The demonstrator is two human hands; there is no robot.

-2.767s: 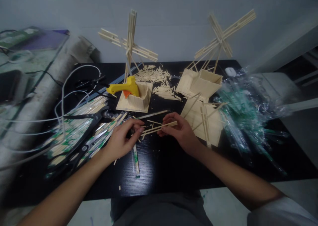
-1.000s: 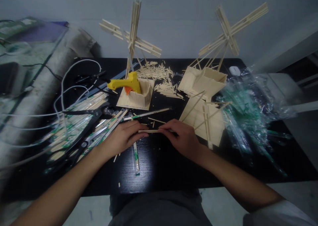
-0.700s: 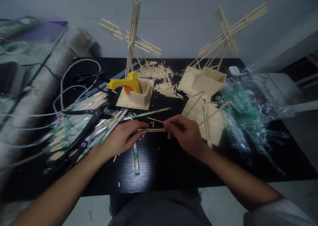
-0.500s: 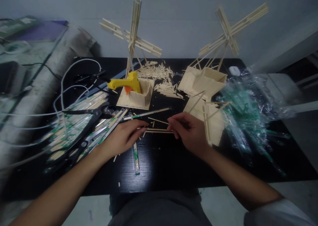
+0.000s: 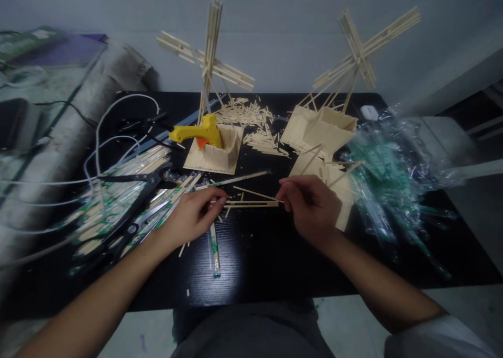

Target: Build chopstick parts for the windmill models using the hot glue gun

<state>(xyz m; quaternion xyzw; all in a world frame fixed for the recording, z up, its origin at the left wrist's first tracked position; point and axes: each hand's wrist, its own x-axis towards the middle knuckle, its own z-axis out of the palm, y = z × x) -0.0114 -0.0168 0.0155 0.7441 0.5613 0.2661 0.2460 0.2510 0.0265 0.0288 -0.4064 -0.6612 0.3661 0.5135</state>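
Note:
My left hand (image 5: 198, 209) is closed in a pinch, thumb and forefinger at the left ends of two thin parallel wooden sticks (image 5: 251, 204). These lie sideways between my hands, low over the black table. At their other end my right hand (image 5: 310, 203) is curled, its fingertips pinched together at the stick tips. A slanted wooden stick (image 5: 253, 192) also runs to those right fingertips. Just behind my right hand lies a flat wooden panel (image 5: 343, 211) with sticks on it. Scissors (image 5: 135, 224) and packed sticks (image 5: 137, 164) sit left of my left hand.
Two stick-built windmill models stand at the back, with a left base (image 5: 212, 161) and a right base (image 5: 322, 125). A yellow glue gun (image 5: 208, 131) rests in the left one. Between them lies a pile of short sticks (image 5: 255, 114). Clear and green wrappers (image 5: 385, 164) fill the right side.
My right hand has moved slightly right and my left hand slightly left, so more of the two parallel sticks shows between them. The models and tools stay put.

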